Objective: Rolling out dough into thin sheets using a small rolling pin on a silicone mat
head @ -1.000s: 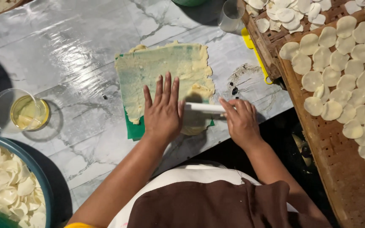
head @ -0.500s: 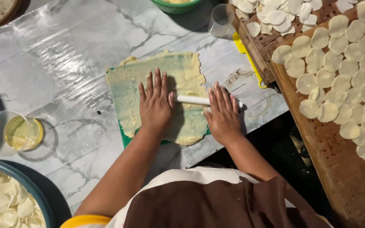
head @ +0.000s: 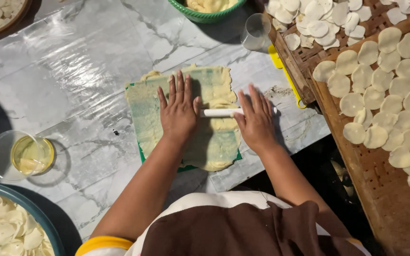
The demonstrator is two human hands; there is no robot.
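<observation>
A thin sheet of pale yellow dough [head: 214, 142] lies on a green mat [head: 142, 156] on the marble-patterned table. A white rolling pin [head: 218, 112] lies across the dough. My left hand [head: 179, 111] rests flat on the pin's left part, fingers spread. My right hand [head: 256, 121] presses flat on its right part. Both palms sit on top of the pin rather than gripping it.
A wooden tray [head: 380, 189] on the right holds several round dough discs [head: 352, 104]. A clear cup [head: 255, 32] and a green bowl [head: 205, 18] stand at the far edge. A clear bowl of yellow liquid [head: 27, 154] sits at left, a teal basin of discs [head: 5, 232] below it.
Both hands and the rolling pin have moved away from me across the dough, from its near end to about its middle. The dough sheet looks longer and flatter.
</observation>
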